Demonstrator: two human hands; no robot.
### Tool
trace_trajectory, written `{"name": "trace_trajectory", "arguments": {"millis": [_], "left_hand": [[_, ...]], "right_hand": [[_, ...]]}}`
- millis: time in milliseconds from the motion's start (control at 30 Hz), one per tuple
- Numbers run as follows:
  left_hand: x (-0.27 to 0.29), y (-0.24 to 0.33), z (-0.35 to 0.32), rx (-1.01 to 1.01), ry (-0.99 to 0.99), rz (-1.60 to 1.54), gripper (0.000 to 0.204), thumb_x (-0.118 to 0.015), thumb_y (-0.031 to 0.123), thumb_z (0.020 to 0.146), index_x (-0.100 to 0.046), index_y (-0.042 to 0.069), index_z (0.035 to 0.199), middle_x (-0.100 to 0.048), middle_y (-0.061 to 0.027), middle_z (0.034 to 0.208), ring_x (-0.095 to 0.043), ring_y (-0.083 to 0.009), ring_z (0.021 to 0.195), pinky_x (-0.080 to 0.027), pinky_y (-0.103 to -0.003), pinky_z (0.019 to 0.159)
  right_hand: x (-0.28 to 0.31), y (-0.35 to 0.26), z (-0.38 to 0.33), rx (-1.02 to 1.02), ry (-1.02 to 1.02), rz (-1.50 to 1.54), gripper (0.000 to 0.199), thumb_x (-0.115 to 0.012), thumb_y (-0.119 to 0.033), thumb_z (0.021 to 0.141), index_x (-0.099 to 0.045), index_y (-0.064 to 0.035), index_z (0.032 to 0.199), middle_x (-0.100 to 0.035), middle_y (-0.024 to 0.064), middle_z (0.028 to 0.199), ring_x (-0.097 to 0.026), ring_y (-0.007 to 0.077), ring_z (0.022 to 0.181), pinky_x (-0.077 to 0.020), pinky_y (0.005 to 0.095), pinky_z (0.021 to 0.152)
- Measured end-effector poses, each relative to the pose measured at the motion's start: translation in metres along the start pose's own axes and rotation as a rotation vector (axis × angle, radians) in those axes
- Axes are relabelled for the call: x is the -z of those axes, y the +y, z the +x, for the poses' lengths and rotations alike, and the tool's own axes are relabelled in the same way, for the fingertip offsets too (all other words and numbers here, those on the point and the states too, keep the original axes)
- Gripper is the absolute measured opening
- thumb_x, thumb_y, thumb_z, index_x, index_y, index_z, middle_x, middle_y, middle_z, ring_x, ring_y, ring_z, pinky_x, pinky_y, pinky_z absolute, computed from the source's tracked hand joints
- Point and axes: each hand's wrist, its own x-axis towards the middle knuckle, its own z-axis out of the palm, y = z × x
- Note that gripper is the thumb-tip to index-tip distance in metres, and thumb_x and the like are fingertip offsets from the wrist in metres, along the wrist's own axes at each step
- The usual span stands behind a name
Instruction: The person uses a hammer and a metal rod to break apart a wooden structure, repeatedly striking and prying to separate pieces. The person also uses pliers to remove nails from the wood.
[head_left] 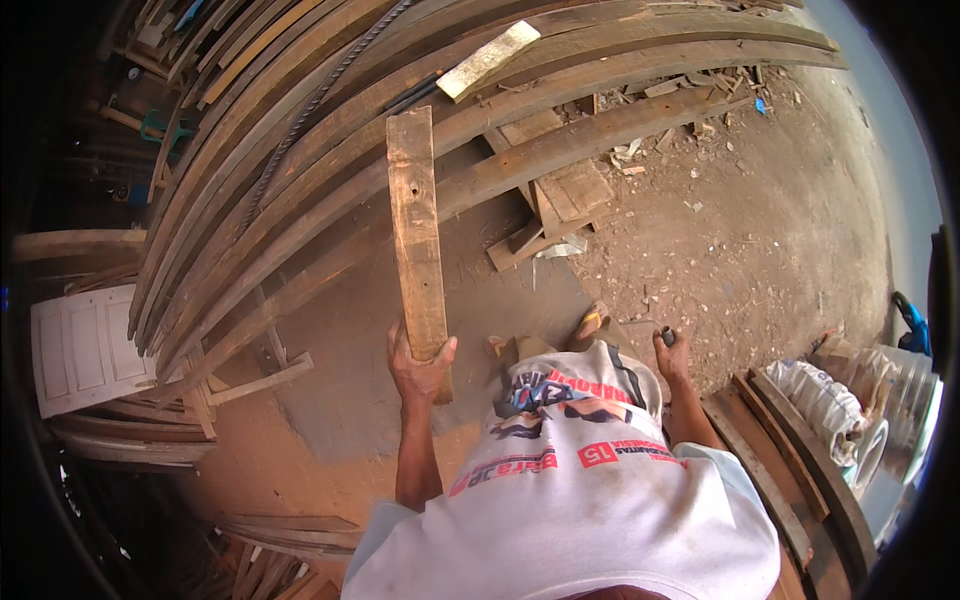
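Observation:
A short wooden plank [415, 220], with a small dark hole in its face, stands out in front of me. My left hand [418, 362] is closed round its lower end, the thumb across the near face. Lower down at my right side, my right hand [676, 358] is closed on a dark, round-ended thing [668, 337]. Only its tip shows above the fist, so its kind is hidden. The plank's far end overlaps the stack of long boards [570, 140] in the view. A pale offcut [490, 60] lies on top of that stack.
Wooden scraps [570, 195] lie beneath the stack's near edge. A white panelled door [90, 350] leans at the left. Long boards [815, 470] and white sacks [815, 400] are at the right, by the wall. Wood chips litter the dirt floor [740, 230].

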Motion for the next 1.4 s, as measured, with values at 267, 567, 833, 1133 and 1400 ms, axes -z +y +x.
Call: {"name": "trace_trajectory", "arguments": {"millis": [267, 567, 833, 1133, 1400], "left_hand": [[-0.102, 0.144, 0.032, 0.074, -0.434, -0.374, 0.06, -0.087, 0.028, 0.078, -0.063, 0.001, 0.126, -0.072, -0.0116, 0.1, -0.069, -0.0238, 0.09, -0.056, -0.038, 0.083], [-0.218, 0.257, 0.068, -0.179, -0.817, -0.553, 0.072, -0.088, 0.035, 0.079, -0.06, -0.002, 0.133, -0.071, -0.0142, 0.121, -0.068, -0.021, 0.108, -0.054, -0.037, 0.095], [-0.271, 0.364, 0.125, -0.297, -0.97, -0.662, 0.081, -0.087, 0.032, 0.08, -0.05, -0.003, 0.143, -0.065, -0.0162, 0.131, -0.063, -0.0236, 0.12, -0.049, -0.038, 0.106], [-0.328, 0.419, 0.214, -0.301, -0.963, -0.644, 0.083, -0.086, 0.036, 0.08, -0.05, -0.003, 0.145, -0.066, -0.0177, 0.131, -0.063, -0.0255, 0.122, -0.049, -0.039, 0.106], [-0.4, 0.458, 0.284, -0.283, -0.876, -0.612, 0.069, -0.085, 0.032, 0.084, -0.057, -0.004, 0.135, -0.071, -0.0125, 0.118, -0.066, -0.019, 0.107, -0.054, -0.037, 0.097]], "right_hand": [[0.076, 0.083, -0.052, -0.397, 0.11, -0.132, 0.057, -0.073, -0.049, 0.085, -0.075, 0.006, 0.102, -0.075, 0.0276, 0.098, -0.074, 0.0375, 0.099, -0.0545, 0.0456, 0.089], [0.04, 0.154, -0.023, -0.465, 0.263, 0.276, 0.045, -0.081, -0.039, 0.083, -0.071, 0.0046, 0.091, -0.074, 0.018, 0.082, -0.069, 0.0256, 0.077, -0.0534, 0.0445, 0.072], [0.082, 0.131, 0.03, -0.433, 0.249, 0.278, 0.044, -0.083, -0.038, 0.083, -0.072, 0.004, 0.09, -0.073, 0.0156, 0.082, -0.067, 0.0224, 0.075, -0.0528, 0.0429, 0.07], [0.125, 0.106, 0.139, -0.481, 0.371, 0.289, 0.042, -0.084, -0.037, 0.083, -0.072, 0.0034, 0.09, -0.073, 0.0129, 0.08, -0.065, 0.0188, 0.074, -0.0522, 0.0411, 0.069], [0.17, 0.093, 0.26, -0.479, 0.404, 0.236, 0.041, -0.086, -0.036, 0.083, -0.072, 0.0028, 0.09, -0.073, 0.0105, 0.08, -0.062, 0.0156, 0.073, -0.0516, 0.0394, 0.067]]}}
